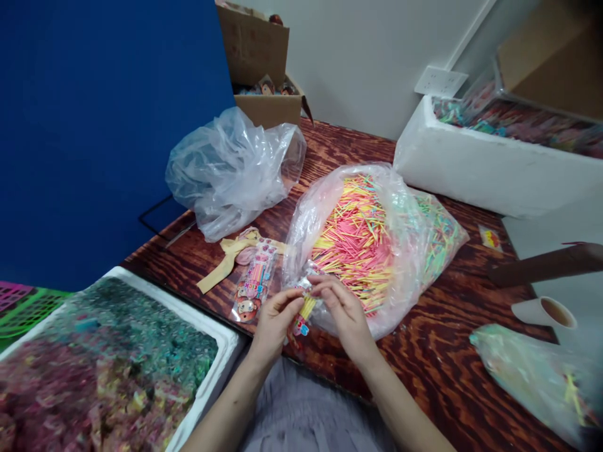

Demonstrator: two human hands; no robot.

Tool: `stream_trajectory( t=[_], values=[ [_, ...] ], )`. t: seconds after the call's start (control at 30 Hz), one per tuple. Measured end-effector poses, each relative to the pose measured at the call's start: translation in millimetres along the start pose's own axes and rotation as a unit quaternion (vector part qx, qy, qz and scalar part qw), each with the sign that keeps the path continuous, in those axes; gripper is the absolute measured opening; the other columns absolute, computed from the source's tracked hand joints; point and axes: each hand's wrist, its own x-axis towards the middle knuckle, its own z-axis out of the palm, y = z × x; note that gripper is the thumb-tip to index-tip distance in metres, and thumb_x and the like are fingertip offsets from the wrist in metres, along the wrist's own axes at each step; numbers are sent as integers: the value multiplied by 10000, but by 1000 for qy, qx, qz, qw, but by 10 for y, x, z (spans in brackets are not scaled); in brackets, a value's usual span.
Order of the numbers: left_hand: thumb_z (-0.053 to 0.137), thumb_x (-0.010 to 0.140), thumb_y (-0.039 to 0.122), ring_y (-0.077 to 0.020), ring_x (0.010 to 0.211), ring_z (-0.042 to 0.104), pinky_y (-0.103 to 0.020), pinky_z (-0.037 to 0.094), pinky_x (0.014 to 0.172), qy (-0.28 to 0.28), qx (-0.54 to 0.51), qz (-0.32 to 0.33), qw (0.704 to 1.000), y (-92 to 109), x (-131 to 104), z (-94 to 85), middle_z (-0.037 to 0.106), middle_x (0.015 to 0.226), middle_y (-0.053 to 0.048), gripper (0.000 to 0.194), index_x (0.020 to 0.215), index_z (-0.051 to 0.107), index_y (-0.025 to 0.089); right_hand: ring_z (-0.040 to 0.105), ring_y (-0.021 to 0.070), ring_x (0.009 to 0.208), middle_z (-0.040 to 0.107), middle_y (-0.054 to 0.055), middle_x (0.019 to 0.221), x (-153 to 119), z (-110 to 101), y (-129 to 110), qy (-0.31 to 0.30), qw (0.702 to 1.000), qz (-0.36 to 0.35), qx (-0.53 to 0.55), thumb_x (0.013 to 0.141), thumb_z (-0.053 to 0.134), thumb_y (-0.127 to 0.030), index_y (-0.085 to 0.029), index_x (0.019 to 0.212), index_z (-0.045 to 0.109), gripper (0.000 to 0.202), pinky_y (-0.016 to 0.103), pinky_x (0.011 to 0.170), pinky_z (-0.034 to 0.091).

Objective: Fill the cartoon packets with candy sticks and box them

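While a stick packet [307, 309] is pinched by left hand [277, 314] and right hand [343, 312] near the wooden table's [452, 339] six-o'clock edge, wood is exposed at four, a blue panel [108, 125] seen at ten.

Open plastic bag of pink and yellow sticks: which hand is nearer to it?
Right. The right hand is in front of the bag's near edge, overlapping it in view; the left hand is farther left, outside the bag's outline.
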Motion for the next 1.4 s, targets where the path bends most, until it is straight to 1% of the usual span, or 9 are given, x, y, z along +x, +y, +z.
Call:
stream_trajectory(
  t=[0.3, 0.47, 0.6, 0.7, 0.8, 0.87, 1.07, 1.23, 1.4],
  values=[
    [749, 735, 350, -161, 816, 633, -237, 489, 763, -136, 84, 0, 987, 303, -18, -220, 714, 875, -30, 248, 898, 725, 164, 574, 188, 1079, 630, 64, 1108, -37, 196, -71, -100, 988, -74, -87, 977, 467, -254, -209, 964, 632, 172, 330, 936, 434],
    [748, 721, 410, -119, 617, 587, -204, 464, 593, -6, 40, -14, 999, 384, 139, -466, 658, 728, 15, 297, 880, 654, 177, 608, 202, 991, 667, 64, 1025, 308, -96, 310, -30, 982, -72, -174, 978, 447, -237, -207, 1069, 613, 192, 342, 872, 476],
    [682, 758, 452, -116, 582, 539, -212, 443, 569, 129, 103, 85, 983, 351, 476, -614, 588, 681, 37, 292, 837, 609, 180, 515, 274, 1124, 645, 147, 1096, 654, -365, 724, -65, 855, -138, -496, 911, 492, -114, -154, 994, 662, 194, 423, 946, 424],
    [552, 853, 432, -176, 724, 598, -303, 488, 740, 208, 312, 175, 910, 236, 740, -654, 626, 763, -4, 262, 838, 625, 181, 408, 313, 1272, 586, 182, 1241, 785, -383, 904, -109, 771, -182, -600, 885, 521, -102, -124, 1097, 642, 244, 445, 992, 378],
    [465, 906, 376, -241, 990, 617, -385, 450, 936, 227, 448, 247, 829, 112, 898, -663, 676, 1012, -75, 276, 976, 650, 183, 414, 334, 1260, 602, 193, 1194, 848, -323, 976, -114, 740, -200, -632, 900, 501, -113, -102, 1082, 645, 232, 444, 955, 380],
    [446, 922, 351, -249, 1076, 601, -391, 434, 979, 226, 469, 267, 811, 61, 933, -671, 663, 1122, -97, 304, 1095, 627, 181, 452, 330, 1204, 626, 192, 1112, 879, -301, 992, -115, 737, -205, -633, 912, 477, -112, -105, 1008, 661, 208, 437, 921, 387],
    [466, 923, 334, -252, 1061, 590, -401, 446, 968, 224, 487, 263, 802, 123, 851, -732, 641, 1131, -99, 323, 1183, 584, 183, 504, 291, 968, 630, 160, 986, 900, -367, 972, -83, 775, -192, -597, 927, 450, -128, -144, 925, 640, 190, 411, 864, 399],
    [487, 923, 298, -281, 1227, 478, -456, 358, 1066, 240, 522, 321, 753, 228, 547, -462, 547, 1274, -143, 393, 1294, 511, 171, 531, 239, 862, 629, 99, 876, 928, -413, 866, 13, 890, -160, -427, 942, 399, -153, -178, 862, 574, 194, 369, 817, 400],
    [543, 893, 296, -310, 1354, 371, -529, 291, 1118, -13, 596, 363, 716, -55, 155, 60, 456, 1433, -132, 465, 1351, 485, 240, 522, 155, 636, 543, -26, 671, 1066, -392, 786, 105, 990, -12, -91, 892, 479, -278, -222, 746, 473, 157, 279, 634, 418]
  ],
)
